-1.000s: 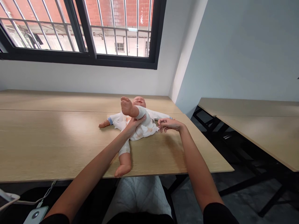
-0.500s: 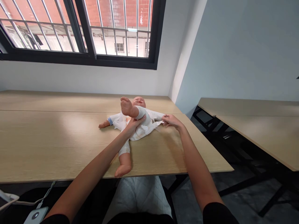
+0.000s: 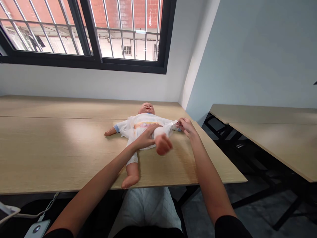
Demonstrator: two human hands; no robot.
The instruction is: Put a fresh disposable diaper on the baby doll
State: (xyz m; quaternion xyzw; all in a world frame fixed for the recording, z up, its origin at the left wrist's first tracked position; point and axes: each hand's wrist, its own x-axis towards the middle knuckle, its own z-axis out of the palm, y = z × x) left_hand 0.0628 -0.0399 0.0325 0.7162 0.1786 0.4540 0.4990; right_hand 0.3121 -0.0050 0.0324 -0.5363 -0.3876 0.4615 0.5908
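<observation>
Lowered doll leg (image 3: pixel 162 144), left grip (image 3: pixel 145 138) clasping it, right grip (image 3: pixel 187 128) pinching one diaper tab (image 3: pixel 173 124).

Both bare forearms rise inward from the lower corners of the view, the left forearm (image 3: pixel 99 168) slanting farther across toward the middle, the right forearm (image 3: pixel 210 181) running more steeply, each emerging from a black sleeve (image 3: pixel 231 228). The left hand (image 3: pixel 146 138) lies palm down and curved, its fingers reaching toward the right. The right hand (image 3: pixel 187 128), well apart from it, bends at the wrist, with its fingertips (image 3: pixel 180 123) pinched together and pointing left.
</observation>
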